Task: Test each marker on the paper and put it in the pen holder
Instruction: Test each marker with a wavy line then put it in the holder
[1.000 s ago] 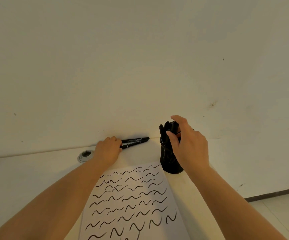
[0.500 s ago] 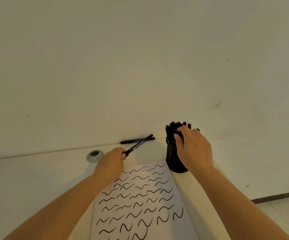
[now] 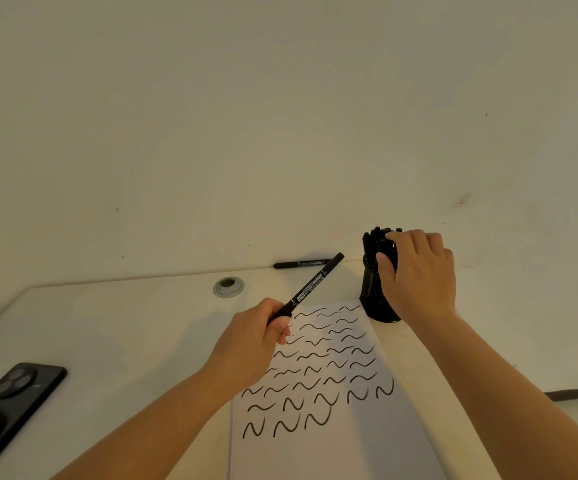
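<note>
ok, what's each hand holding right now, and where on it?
Left hand holds a black marker by its lower end, the rest angled up toward the wall. Right hand wraps the pen holder around its upper side, fingers over the rim.

It looked like an office or study desk: a plain white desk (image 3: 124,327) stood against a bare cream wall (image 3: 280,133), with a cable grommet (image 3: 228,286) at its far edge and a phone (image 3: 6,407) lying near left.
</note>
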Demonstrator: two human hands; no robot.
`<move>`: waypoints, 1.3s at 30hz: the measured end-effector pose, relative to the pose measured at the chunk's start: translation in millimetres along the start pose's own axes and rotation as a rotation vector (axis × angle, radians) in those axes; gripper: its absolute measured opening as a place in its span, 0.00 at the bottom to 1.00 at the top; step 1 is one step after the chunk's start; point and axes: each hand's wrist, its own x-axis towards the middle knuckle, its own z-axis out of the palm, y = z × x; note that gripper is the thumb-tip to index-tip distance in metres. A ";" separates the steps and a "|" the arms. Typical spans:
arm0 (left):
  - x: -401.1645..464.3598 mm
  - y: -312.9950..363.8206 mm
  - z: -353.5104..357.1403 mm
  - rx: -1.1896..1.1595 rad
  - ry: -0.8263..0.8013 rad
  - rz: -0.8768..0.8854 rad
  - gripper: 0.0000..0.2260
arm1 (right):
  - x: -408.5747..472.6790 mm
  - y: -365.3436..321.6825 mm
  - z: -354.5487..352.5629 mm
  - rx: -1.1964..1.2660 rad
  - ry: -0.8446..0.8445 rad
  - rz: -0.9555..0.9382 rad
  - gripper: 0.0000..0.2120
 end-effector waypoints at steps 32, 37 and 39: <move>-103.6 43.1 4.9 -0.172 -0.124 0.057 0.13 | -132.2 -87.9 -63.3 1.181 -0.454 0.332 0.13; -105.3 46.6 3.2 -0.577 -0.334 -0.108 0.15 | -131.2 -84.2 -70.4 1.244 -0.606 0.210 0.14; -106.8 48.2 5.8 -0.623 -0.359 -0.159 0.16 | -132.4 -83.3 -67.5 1.188 -0.569 0.255 0.15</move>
